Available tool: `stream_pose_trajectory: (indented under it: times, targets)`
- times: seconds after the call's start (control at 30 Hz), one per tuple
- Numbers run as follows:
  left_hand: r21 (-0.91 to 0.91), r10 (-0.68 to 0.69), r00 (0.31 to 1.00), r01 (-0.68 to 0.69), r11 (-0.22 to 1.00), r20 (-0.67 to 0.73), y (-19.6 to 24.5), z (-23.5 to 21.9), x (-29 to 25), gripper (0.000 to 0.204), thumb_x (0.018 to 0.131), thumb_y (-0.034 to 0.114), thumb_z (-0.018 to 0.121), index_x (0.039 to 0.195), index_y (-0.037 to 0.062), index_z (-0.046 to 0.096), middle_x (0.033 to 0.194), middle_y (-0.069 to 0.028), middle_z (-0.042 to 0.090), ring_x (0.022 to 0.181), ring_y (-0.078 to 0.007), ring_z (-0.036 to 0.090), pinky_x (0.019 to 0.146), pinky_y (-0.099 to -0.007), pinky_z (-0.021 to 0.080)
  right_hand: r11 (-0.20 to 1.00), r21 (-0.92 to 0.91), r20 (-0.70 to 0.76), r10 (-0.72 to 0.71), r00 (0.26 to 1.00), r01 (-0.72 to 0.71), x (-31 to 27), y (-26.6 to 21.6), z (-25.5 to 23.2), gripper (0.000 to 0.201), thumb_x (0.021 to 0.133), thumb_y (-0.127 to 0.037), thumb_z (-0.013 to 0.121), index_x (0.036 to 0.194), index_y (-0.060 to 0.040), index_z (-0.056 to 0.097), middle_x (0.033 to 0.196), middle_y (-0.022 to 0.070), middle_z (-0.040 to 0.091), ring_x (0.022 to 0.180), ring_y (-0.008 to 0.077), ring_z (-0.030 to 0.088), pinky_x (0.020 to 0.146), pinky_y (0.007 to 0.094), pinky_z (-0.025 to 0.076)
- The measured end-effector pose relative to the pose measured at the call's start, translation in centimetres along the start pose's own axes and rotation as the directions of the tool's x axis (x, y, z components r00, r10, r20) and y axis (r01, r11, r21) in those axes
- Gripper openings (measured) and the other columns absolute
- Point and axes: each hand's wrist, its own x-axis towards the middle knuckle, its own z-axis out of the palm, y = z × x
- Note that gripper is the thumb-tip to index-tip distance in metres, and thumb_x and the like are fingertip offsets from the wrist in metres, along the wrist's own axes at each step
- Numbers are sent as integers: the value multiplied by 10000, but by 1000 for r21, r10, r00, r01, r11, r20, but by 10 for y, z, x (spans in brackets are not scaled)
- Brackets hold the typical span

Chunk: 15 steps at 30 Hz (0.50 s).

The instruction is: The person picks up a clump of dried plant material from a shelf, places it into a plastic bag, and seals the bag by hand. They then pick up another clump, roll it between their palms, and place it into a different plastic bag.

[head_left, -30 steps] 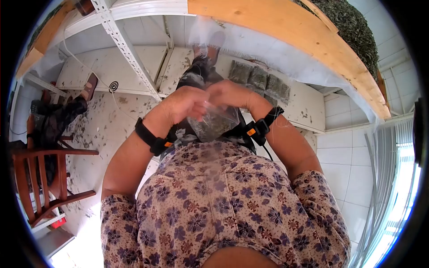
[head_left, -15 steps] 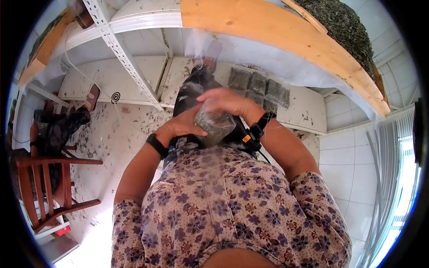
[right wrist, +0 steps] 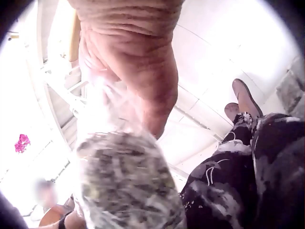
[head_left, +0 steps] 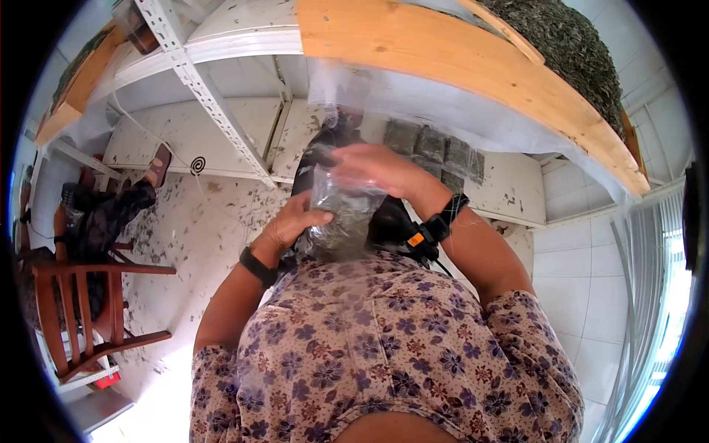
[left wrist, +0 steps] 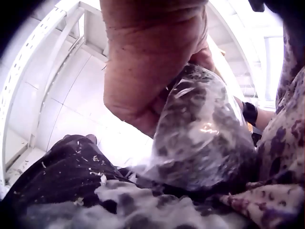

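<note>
A clear plastic bag filled with dried, shredded greenish leaves stands upright at the person's lap, against the front of the flowered shirt. My left hand holds the bag's left side, its thumb lying across the front and the other fingers behind. Across the top of the bag reaches my right hand, which grips the gathered plastic. From the right wrist, the leaves in the bag show below bunched film at the hand. Most right fingertips are hidden there. Seen from the left wrist, the bag bulges over the patterned trousers.
Several packed bags lie in rows on a low white board ahead to the right. A wooden-edged shelf with a heap of dried leaves overhangs the front. At left, another person sits near a wooden chair.
Both hands were together at the bag's top. My left hand has since moved down to the bag's left side, while the right stays at the top. The bag now stands more upright.
</note>
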Motion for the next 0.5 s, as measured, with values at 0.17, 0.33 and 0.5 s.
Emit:
stream_pose_trajectory:
  times: [0.17, 0.33, 0.5]
  targets:
    - [-35, 28, 999, -29, 999, -29, -1, 7, -17, 609, 703, 185, 688, 1240, 2, 468, 1085, -59, 594, 978, -139, 544, 903, -296, 401, 992, -122, 69, 33, 997, -24, -13, 8, 5, 502, 857, -263, 595, 1245, 17, 445, 1199, 153, 502, 1088, 215, 495, 917, 321, 406]
    - [-35, 52, 998, -51, 998, 21, 1, 11, -17, 697, 688, 182, 723, 1283, 9, 403, 1112, -62, 557, 1033, -150, 511, 920, -300, 387, 975, -217, 121, -24, 992, 50, -17, 12, 10, 518, 797, -109, 630, 1267, -1, 442, 1205, 154, 506, 1113, 220, 480, 949, 340, 386]
    - [95, 187, 982, -183, 979, -37, 17, 22, -11, 754, 655, 157, 767, 1280, -6, 376, 1118, -81, 531, 1049, -175, 491, 916, -294, 396, 963, -260, 76, -49, 996, 67, -13, 8, 18, 517, 768, -18, 613, 1248, 50, 431, 1070, 150, 583, 962, 175, 559, 833, 293, 457]
